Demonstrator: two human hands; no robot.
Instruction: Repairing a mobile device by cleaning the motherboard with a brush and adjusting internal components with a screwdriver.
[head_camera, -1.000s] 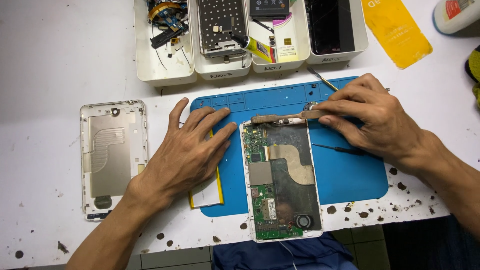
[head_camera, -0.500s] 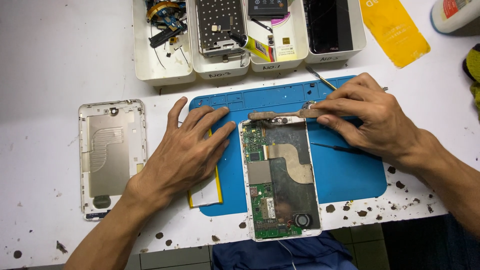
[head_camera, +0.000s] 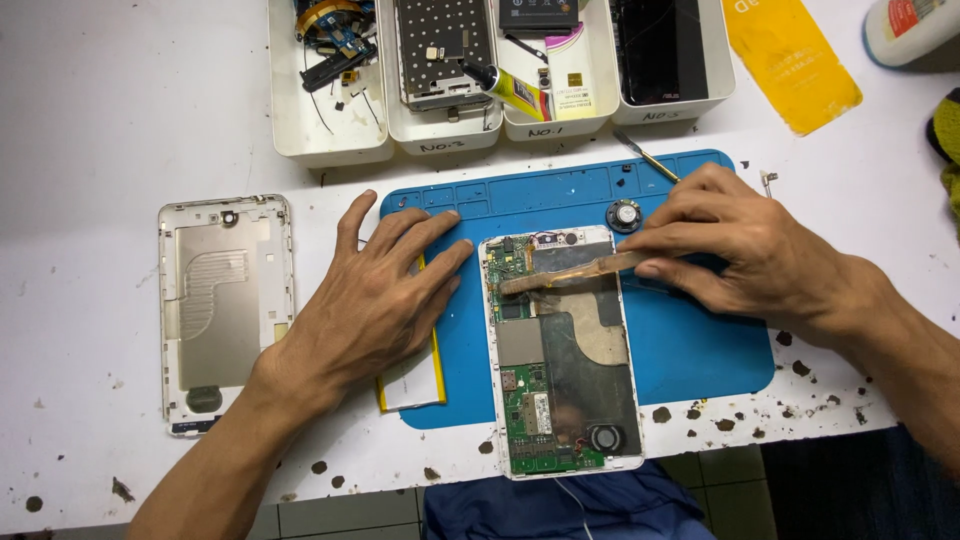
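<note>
My left hand (head_camera: 375, 300) lies flat, fingers spread, on the blue mat (head_camera: 690, 345) just beside the opened tablet (head_camera: 560, 350), partly covering a flat battery (head_camera: 412, 382). My right hand (head_camera: 745, 250) pinches a brown strip (head_camera: 565, 275) across the tablet's upper end. The back cover (head_camera: 225, 310) rests apart on the table (head_camera: 100, 120).
</note>
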